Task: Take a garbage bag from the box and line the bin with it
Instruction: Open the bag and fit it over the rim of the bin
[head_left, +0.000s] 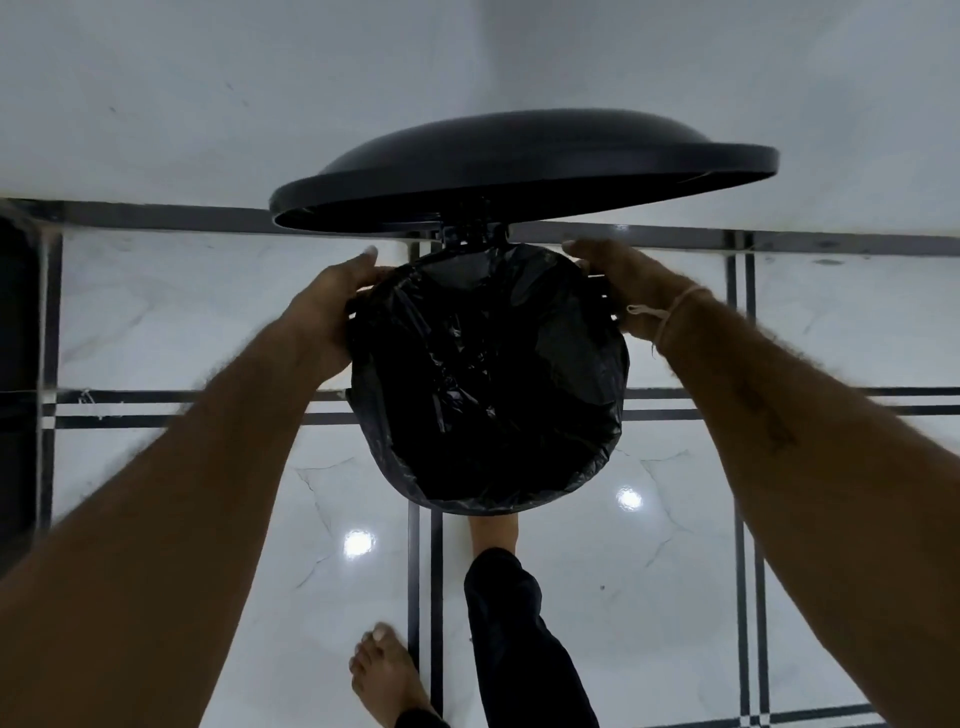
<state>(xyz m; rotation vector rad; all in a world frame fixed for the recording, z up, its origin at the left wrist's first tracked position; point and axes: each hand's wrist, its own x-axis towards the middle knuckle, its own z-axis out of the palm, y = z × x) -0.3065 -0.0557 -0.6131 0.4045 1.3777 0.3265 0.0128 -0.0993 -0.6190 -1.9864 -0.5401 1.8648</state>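
Lining step, nearly finished: left hand (332, 306) and right hand (621, 283) grip the garbage bag (488, 384) over the bin's far rim at mid-frame; next, seat it under the raised lid (519, 166).

The floor (649, 597) is glossy white marble-look tile with faint grey veining, crossed by paired dark strips that form a grid. Two bright round ceiling-light reflections (359, 543) shine on it. Along the far edge a dark border band (156, 217) meets a plain pale wall (208, 93). At the left edge stands something dark (18, 364), too cropped to identify.
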